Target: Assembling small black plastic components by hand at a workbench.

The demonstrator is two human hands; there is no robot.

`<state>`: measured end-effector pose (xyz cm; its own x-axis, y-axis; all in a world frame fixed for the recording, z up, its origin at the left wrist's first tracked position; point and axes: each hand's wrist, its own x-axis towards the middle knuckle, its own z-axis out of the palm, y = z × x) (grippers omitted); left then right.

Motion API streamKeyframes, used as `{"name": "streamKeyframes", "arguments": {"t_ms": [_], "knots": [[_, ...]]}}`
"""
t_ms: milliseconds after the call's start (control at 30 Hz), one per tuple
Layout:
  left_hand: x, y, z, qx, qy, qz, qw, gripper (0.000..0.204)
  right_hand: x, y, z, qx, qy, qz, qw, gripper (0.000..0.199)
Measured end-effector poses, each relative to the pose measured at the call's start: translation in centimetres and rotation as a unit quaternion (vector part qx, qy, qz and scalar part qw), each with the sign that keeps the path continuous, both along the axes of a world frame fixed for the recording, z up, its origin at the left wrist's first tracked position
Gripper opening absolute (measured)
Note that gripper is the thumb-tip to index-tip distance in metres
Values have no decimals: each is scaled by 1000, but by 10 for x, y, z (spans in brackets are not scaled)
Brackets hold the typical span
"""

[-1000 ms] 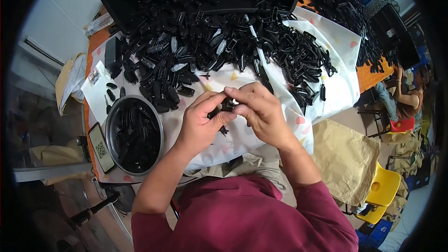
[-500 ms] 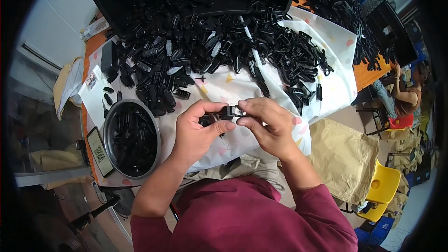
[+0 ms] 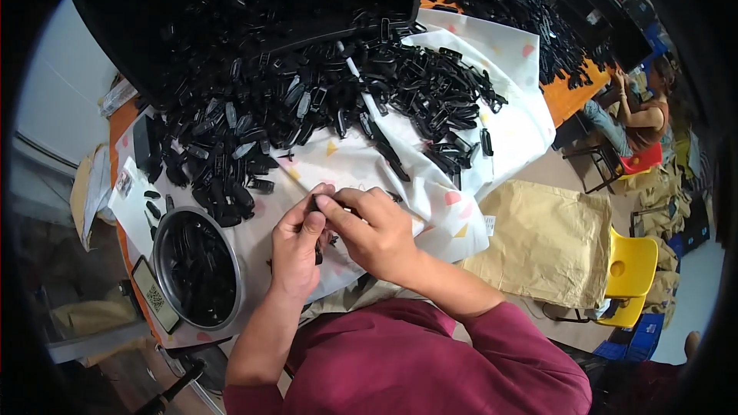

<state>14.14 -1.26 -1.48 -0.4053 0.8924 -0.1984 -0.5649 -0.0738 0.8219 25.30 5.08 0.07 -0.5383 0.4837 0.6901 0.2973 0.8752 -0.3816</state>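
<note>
My left hand [image 3: 294, 253] and my right hand [image 3: 378, 232] meet over the near part of the cloth-covered table. Between the thumb and fingers of the left is a small black plastic part [image 3: 318, 253], mostly hidden by the hands. The right fingertips pinch at its upper end, against the left thumb. Its exact kind is hard to make out. Just beyond my hands lies a wide heap of similar black plastic parts [image 3: 231, 138], some with open frames like clips. A round metal bowl [image 3: 239, 284], left of my left hand, holds more dark pieces.
A big black bin [image 3: 338, 27] lies behind the heap. Beside the bowl is a phone [image 3: 154, 296] showing a square code. To the right are a brown paper sack [image 3: 546, 238] and a yellow chair [image 3: 634, 265]. Another person [image 3: 646, 119] sits farther off.
My view has swung, shifting the table leftward. My right hand has come in over the left, and the black part, held between separated fingertips before, is now mostly covered.
</note>
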Motion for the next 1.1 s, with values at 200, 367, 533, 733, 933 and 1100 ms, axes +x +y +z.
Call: {"name": "streamKeyframes", "arguments": {"t_ms": [200,367,533,733,933,1100], "knots": [[-12,2,-2,31,-87,-74,993,27,15,0,-4,-454,72,52,886,23],[-36,11,-8,-23,-278,-21,960,25,9,51,-16,-435,-39,154,886,8],[-112,46,13,-96,145,95,980,7,39,186,-54,-78,-258,-220,938,14],[-117,35,-10,-139,889,-168,402,13,26,189,-69,22,-358,-256,898,16],[-110,39,-15,-103,820,-147,544,15,28,150,-27,42,-150,-191,969,21],[-79,31,2,-66,404,-110,906,21,4,93,-2,-383,19,66,921,17]]}}
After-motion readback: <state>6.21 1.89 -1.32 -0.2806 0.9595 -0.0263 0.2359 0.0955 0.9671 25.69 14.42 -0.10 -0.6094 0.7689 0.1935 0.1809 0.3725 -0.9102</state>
